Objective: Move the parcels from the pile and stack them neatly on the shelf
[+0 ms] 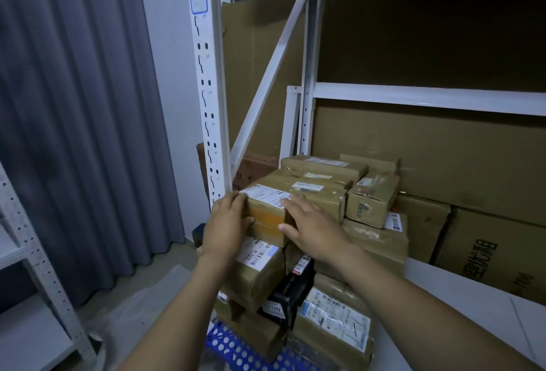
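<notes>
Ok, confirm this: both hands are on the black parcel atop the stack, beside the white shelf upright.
Wrong on the colour. In the head view the left hand and right hand are on the brown cardboard parcel atop the stack, beside the white shelf upright. The black parcel sits lower down.

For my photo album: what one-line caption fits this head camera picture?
Left hand grips a corner of the top parcel, right hand lies flat on it, beside a white shelf post.
</notes>
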